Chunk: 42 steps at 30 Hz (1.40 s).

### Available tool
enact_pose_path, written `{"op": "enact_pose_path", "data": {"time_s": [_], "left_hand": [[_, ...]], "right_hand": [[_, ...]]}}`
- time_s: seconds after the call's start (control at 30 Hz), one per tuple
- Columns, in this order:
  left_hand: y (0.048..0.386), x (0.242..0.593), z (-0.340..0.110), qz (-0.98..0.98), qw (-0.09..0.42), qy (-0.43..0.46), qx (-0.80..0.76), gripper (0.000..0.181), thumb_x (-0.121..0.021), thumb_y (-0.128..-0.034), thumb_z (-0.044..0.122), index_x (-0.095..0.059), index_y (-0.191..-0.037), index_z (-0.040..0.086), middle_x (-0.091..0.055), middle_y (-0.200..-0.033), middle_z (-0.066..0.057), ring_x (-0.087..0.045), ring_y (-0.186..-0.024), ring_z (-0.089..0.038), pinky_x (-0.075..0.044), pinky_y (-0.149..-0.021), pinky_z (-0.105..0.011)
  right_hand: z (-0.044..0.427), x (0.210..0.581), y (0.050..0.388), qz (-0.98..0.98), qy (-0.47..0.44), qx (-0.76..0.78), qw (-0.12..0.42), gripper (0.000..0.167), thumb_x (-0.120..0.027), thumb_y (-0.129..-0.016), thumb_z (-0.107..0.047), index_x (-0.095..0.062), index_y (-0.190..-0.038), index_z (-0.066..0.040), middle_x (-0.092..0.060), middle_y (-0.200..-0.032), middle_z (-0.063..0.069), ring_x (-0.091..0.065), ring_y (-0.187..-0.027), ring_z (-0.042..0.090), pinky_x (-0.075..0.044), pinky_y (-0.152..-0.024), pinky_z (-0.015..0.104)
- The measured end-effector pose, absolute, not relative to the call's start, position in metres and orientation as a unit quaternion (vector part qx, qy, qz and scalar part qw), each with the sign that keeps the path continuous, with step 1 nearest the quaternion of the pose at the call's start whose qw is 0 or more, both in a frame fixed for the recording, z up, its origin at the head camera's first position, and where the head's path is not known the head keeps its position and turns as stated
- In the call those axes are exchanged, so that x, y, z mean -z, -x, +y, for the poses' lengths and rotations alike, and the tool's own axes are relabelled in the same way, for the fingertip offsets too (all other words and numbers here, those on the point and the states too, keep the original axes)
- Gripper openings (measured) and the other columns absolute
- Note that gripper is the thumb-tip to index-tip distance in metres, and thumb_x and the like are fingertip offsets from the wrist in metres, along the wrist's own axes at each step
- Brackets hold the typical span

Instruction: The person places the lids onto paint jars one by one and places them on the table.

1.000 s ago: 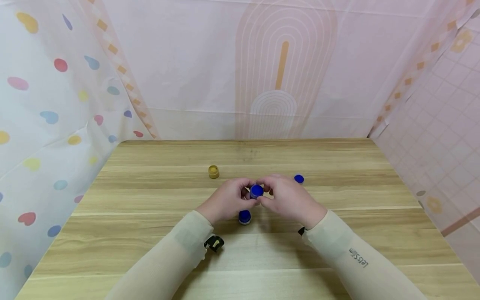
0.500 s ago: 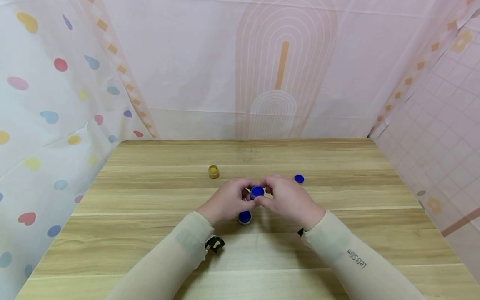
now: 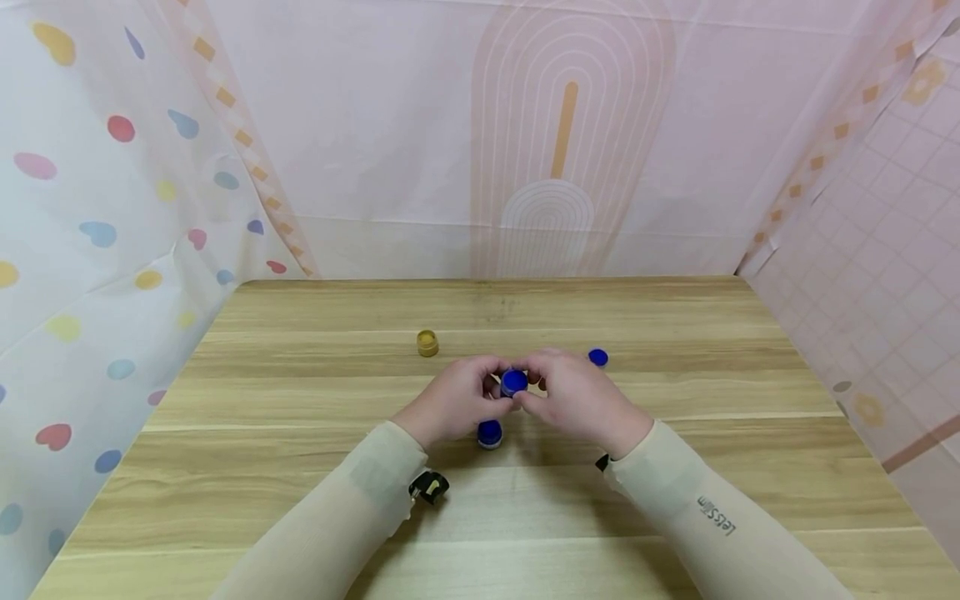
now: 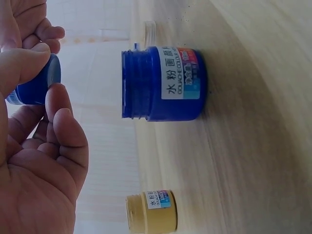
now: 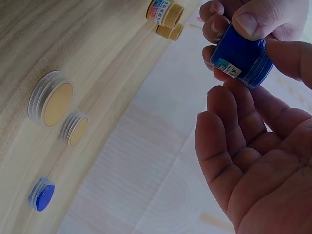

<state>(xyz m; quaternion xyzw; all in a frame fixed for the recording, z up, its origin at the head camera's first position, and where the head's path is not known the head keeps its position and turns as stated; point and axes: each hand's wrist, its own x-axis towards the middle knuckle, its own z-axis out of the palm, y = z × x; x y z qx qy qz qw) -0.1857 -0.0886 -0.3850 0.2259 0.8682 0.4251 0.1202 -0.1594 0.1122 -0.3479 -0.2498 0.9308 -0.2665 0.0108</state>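
In the head view my left hand (image 3: 462, 396) and right hand (image 3: 573, 396) meet above the table around a small blue paint jar (image 3: 513, 382). My left thumb and fingers grip its body, clearest in the right wrist view, where the jar (image 5: 239, 56) is tilted. My right thumb and curled fingers pinch its ribbed top end; whether that is a cap or the bare neck is hard to tell. A second blue gouache jar (image 4: 165, 85) stands uncapped on the table below my hands, its label facing the left wrist camera.
A yellow paint jar (image 3: 427, 343) stands uncapped farther back on the left. One blue cap (image 3: 597, 357) lies beyond my right hand. Two yellow caps (image 5: 57, 103) show on the wooden table (image 3: 315, 375) in the right wrist view. Fabric walls (image 3: 375, 150) surround the table.
The held jar and my right fingers shift slightly, tipping one way half a second ago and back now. Both hands stay in place, and the other jars and the blue cap have not moved.
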Motion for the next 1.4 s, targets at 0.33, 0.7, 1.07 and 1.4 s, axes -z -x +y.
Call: {"op": "enact_pose_path", "data": {"time_s": [0.33,0.7,1.07,1.4], "left_hand": [[0.186,0.3878,-0.0883,0.867,0.12,-0.228,-0.427,0.025,-0.079,-0.0936,0.015,-0.071,-0.117,0.011,-0.069,-0.091,0.001,-0.063,-0.081,-0.012,-0.054,-0.072,-0.027],[0.1863,0.3875,-0.0892,0.869,0.111,-0.23,-0.423,0.021,-0.079,-0.0943,0.02,-0.071,-0.111,0.01,-0.069,-0.088,0.001,-0.063,-0.079,-0.011,-0.053,-0.07,-0.026],[0.1843,0.3861,-0.0881,0.866,0.119,-0.225,-0.43,0.026,-0.08,-0.0935,0.017,-0.071,-0.117,0.01,-0.07,-0.089,0.001,-0.064,-0.08,-0.012,-0.054,-0.069,-0.026],[0.1854,0.3883,-0.0888,0.87,0.115,-0.223,-0.425,0.025,-0.079,-0.0946,0.021,-0.071,-0.117,0.013,-0.069,-0.09,0.002,-0.063,-0.081,-0.012,-0.054,-0.071,-0.027]], "right_hand": [[0.1109,0.3503,0.1598,0.94,0.216,0.263,0.015,0.027,-0.083,-0.092,-0.034,-0.072,-0.102,-0.011,-0.064,-0.087,0.004,-0.052,-0.071,0.014,-0.044,-0.065,0.027],[0.1124,0.3495,0.1602,0.929,0.242,0.278,0.018,0.034,-0.08,-0.095,-0.021,-0.073,-0.126,-0.009,-0.072,-0.103,0.001,-0.066,-0.097,0.024,-0.054,-0.082,0.033],[0.1111,0.35,0.1589,0.936,0.228,0.267,0.017,0.023,-0.081,-0.094,-0.025,-0.074,-0.11,-0.01,-0.064,-0.089,0.001,-0.054,-0.079,0.014,-0.046,-0.07,0.028],[0.1112,0.3496,0.159,0.94,0.202,0.275,0.029,0.038,-0.081,-0.094,-0.033,-0.073,-0.122,-0.009,-0.067,-0.096,0.003,-0.058,-0.08,0.015,-0.05,-0.073,0.03]]}}
